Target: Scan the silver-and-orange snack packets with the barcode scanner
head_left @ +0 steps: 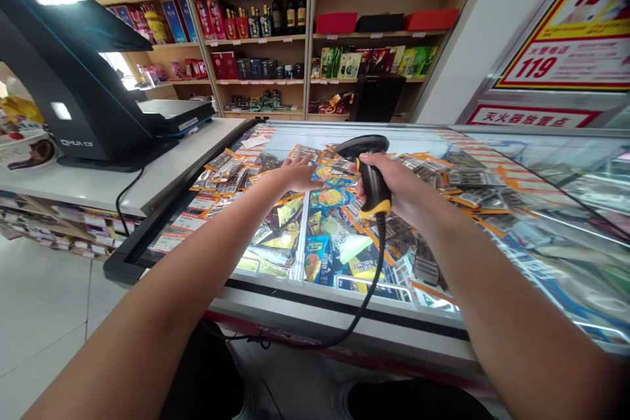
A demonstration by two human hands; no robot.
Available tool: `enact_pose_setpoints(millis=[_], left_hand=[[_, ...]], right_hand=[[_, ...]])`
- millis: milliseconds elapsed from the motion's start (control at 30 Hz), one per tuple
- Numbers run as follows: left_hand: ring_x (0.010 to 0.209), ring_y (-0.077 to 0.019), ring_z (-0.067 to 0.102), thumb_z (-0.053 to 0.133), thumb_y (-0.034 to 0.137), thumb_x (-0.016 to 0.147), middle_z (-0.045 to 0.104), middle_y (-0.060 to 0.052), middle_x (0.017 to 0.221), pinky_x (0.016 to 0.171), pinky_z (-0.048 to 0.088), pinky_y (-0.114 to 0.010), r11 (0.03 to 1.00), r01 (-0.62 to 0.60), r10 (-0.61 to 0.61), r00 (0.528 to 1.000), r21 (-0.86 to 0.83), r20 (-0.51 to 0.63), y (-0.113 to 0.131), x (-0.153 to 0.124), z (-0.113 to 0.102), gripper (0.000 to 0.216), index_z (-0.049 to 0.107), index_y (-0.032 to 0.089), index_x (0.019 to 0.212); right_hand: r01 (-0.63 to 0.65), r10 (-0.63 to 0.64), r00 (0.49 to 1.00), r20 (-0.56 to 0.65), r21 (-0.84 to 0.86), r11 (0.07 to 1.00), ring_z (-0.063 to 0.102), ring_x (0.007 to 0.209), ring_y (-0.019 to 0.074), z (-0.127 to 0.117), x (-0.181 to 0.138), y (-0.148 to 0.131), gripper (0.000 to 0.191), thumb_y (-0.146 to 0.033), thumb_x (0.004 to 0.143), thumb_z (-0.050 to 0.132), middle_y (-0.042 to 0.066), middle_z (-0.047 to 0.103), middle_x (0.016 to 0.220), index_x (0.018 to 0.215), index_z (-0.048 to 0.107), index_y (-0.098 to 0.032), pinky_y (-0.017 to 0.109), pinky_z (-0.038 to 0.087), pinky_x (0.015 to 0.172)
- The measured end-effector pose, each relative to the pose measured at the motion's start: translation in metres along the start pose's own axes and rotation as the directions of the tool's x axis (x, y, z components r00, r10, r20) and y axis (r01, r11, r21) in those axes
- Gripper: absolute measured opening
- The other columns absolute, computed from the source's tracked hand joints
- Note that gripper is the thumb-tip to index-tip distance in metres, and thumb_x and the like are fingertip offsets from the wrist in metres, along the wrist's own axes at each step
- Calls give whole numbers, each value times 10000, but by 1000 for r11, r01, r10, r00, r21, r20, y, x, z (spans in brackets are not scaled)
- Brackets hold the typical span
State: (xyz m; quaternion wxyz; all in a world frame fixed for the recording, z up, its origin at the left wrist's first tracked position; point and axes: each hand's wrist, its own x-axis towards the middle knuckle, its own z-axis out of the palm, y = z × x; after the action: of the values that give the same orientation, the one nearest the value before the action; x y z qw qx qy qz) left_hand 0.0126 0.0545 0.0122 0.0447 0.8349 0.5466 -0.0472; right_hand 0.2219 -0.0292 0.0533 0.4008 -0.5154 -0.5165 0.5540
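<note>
My right hand is wrapped round the grip of a black and yellow handheld barcode scanner. The scanner's head is uppermost, and its black cord hangs down over the freezer's front edge. To the left, my left hand reaches palm down among small snack packets, its fingers stretched out and apart; whether it touches one is hard to tell. Silvery packets with orange edges lie in piles on the freezer's glass top, left and right of my hands. Through the glass show blue and yellow ice-cream packs.
A black checkout machine stands on the white counter at left, its cable hanging down. Shelves of boxes and bottles line the back wall. Red-and-white signs are at right. The freezer has a dark raised rim.
</note>
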Motion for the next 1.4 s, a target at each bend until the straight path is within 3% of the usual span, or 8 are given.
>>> enact_pose_setpoints(millis=[133, 233, 333, 433, 533, 667, 1267, 1400], left_hand=[[1447, -381, 457, 435, 682, 919, 411, -191, 1620, 1193, 343, -512, 990, -78, 87, 993, 114, -77, 1, -22, -1, 763, 552, 159, 1463], [1246, -326, 618, 422, 619, 947, 543, -185, 1477, 1093, 455, -432, 978, -196, 203, 974, 69, -102, -2, -51, -4, 681, 589, 143, 1405], [1206, -314, 641, 414, 607, 962, 455, -144, 1566, 1026, 503, -437, 973, -228, 231, 968, 38, -100, -3, -76, -1, 693, 430, 262, 1563], [1276, -379, 611, 402, 701, 941, 293, -176, 1675, 1066, 482, -490, 978, -200, 203, 977, 60, -58, 6, -89, 8, 832, 264, 293, 1652], [1471, -442, 424, 346, 805, 908, 247, -257, 1688, 1184, 372, -517, 986, -137, 142, 989, 98, -47, 25, -93, 19, 999, 275, 131, 1643], [1604, -425, 125, 274, 880, 878, 178, -322, 1694, 1278, 194, -510, 985, -110, 115, 993, 132, -31, 46, -92, 28, 1158, 281, -19, 1608], [1595, -404, 189, 302, 880, 879, 255, -316, 1670, 1280, 180, -515, 980, -113, 122, 991, 166, -48, 49, -95, 25, 1129, 334, 7, 1594], [1547, -398, 303, 306, 877, 884, 373, -282, 1620, 1251, 242, -517, 978, -103, 122, 988, 180, -99, 49, -94, 24, 1062, 424, 56, 1548]], right_hand=[[14, -15, 999, 37, 18, 1000, 564, 471, 164, -3, 0, 1, 286, -456, 978, 537, 41, 626, 578, 943, 619, -184, 256, 452, 427], [8, -8, 995, 96, -6, 1000, 564, 475, 165, -4, -3, 0, 293, -463, 974, 545, 48, 633, 587, 930, 621, -184, 261, 463, 428], [-25, 33, 985, 168, -49, 998, 559, 467, 167, -4, -6, 1, 303, -477, 961, 567, 53, 630, 587, 886, 625, -189, 268, 450, 407], [-50, 62, 983, 170, -74, 996, 554, 457, 166, -3, -4, 4, 330, -488, 955, 575, 63, 627, 580, 804, 602, -196, 272, 434, 394], [-20, 32, 983, 183, -67, 998, 554, 455, 163, -1, -1, 7, 333, -492, 953, 578, 61, 634, 579, 795, 606, -200, 268, 431, 396], [51, -32, 975, 222, -81, 995, 552, 444, 163, 3, -2, 8, 314, -475, 971, 546, 51, 646, 579, 843, 637, -204, 268, 431, 403], [75, -45, 975, 217, -131, 989, 551, 444, 171, 6, -6, 6, 316, -464, 965, 566, 56, 625, 558, 785, 621, -210, 281, 438, 401], [81, -44, 977, 209, -168, 982, 561, 473, 181, 4, -7, 4, 324, -506, 944, 594, 56, 631, 584, 817, 633, -211, 291, 446, 416]])
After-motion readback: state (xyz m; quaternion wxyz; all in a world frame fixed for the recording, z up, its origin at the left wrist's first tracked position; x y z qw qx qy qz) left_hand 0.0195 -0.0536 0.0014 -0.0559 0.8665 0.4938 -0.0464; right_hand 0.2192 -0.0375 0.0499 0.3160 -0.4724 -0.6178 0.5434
